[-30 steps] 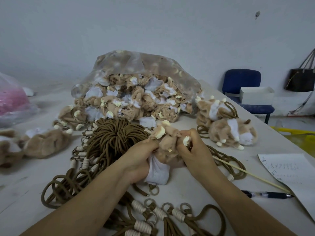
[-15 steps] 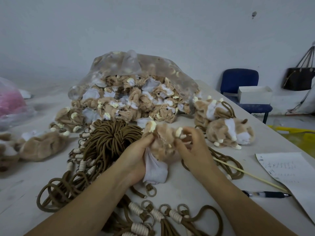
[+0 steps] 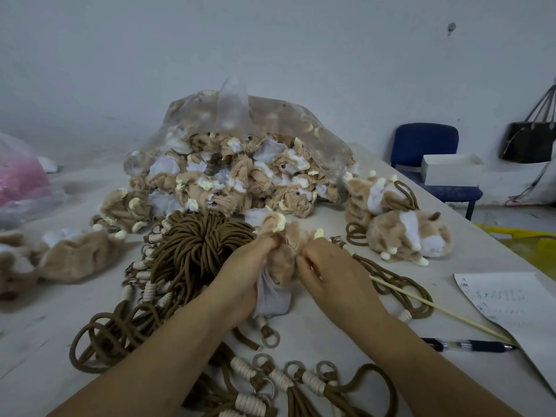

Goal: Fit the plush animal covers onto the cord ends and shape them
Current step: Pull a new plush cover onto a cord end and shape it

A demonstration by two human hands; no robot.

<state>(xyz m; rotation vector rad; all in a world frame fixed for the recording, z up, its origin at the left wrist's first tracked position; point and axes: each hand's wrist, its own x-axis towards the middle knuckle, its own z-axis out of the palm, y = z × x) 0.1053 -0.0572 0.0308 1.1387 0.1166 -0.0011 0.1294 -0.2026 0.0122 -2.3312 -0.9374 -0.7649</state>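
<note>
Both hands hold one tan and white plush animal cover (image 3: 282,263) above the table's middle. My left hand (image 3: 243,278) grips its left side and white lower part. My right hand (image 3: 328,272) pinches its right side with thumb and fingers. A cord end with a white wrap and ring (image 3: 269,335) hangs out below the cover. A big bundle of brown cords (image 3: 192,245) lies to the left of my hands. Two shaped plush animals (image 3: 403,233) sit to the right.
An open plastic bag of unfitted covers (image 3: 240,176) lies behind my hands. More ringed cord ends (image 3: 288,383) lie near the front edge. A thin wooden stick (image 3: 436,308), a pen (image 3: 469,346) and a paper sheet (image 3: 511,308) lie at the right. Loose covers (image 3: 78,257) lie left. A blue chair (image 3: 427,164) stands beyond the table.
The cover has been turned and pulled apart between my hands; my right hand has shifted lower on its right side. The cord ring now hangs clear below the white fabric.
</note>
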